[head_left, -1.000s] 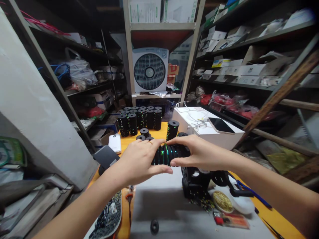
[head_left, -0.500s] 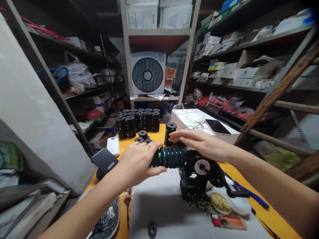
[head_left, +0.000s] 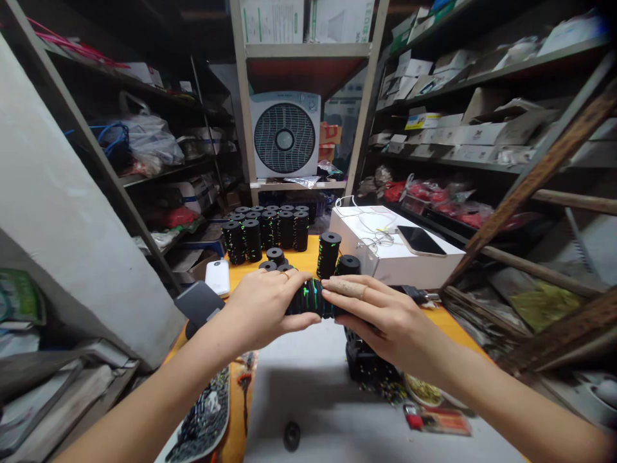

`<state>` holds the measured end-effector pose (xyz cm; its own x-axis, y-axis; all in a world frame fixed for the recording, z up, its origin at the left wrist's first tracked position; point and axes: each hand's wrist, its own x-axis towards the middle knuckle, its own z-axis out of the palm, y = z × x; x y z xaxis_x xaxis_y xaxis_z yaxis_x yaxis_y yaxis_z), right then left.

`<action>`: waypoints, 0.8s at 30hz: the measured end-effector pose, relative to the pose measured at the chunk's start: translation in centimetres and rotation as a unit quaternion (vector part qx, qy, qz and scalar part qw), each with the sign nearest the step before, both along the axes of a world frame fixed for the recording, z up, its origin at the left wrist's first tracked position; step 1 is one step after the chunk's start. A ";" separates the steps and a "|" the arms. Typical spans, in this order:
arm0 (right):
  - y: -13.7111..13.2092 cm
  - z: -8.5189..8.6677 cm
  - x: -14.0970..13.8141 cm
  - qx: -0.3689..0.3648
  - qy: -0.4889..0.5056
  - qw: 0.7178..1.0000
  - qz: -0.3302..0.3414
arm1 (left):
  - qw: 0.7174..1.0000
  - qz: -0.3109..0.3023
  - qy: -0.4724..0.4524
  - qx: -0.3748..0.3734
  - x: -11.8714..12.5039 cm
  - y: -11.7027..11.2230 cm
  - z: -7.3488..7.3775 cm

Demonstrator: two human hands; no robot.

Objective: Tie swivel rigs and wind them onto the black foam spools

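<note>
A black ridged roll (head_left: 313, 297) with green and blue glints lies level in front of me. My left hand (head_left: 267, 302) grips its left end, fingers over the top and thumb underneath. My right hand (head_left: 393, 315) lies wrapped over its right end, with a tan covering on one finger; the thumb is mostly hidden. Beneath the right hand is a black crank device (head_left: 361, 363), largely covered by that hand. Behind my hands are a few loose black spools (head_left: 275, 256), an upright stack of spools (head_left: 329, 256) and a shorter black spool (head_left: 348, 264).
Several spool stacks (head_left: 270, 228) stand at the back of the yellow table (head_left: 312, 251). A white box (head_left: 409, 263) carries a phone (head_left: 421, 240) and cable. A tray (head_left: 226, 411) of small dark parts lies left, a gold-filled dish (head_left: 424, 390) right, a black ring (head_left: 292, 436) in front.
My right hand has moved down and left, from above the crank device onto the roll's right end. My left hand keeps its grip. The view has shifted slightly.
</note>
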<state>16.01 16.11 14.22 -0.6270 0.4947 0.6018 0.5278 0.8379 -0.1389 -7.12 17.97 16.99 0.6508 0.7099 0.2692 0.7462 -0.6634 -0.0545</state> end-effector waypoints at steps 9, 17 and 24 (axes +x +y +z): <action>0.1 -0.4 -0.1 0.032 -0.004 0.999 0.002 | 1.000 -0.023 0.015 -0.006 0.3 -0.3 0.5; -0.4 3.1 2.0 -0.088 -0.010 0.996 0.000 | 0.999 0.030 0.002 -0.045 2.0 -0.9 1.2; 0.7 4.8 2.7 -0.176 0.046 0.982 -0.055 | 0.999 0.035 0.005 -0.029 2.0 -0.8 0.6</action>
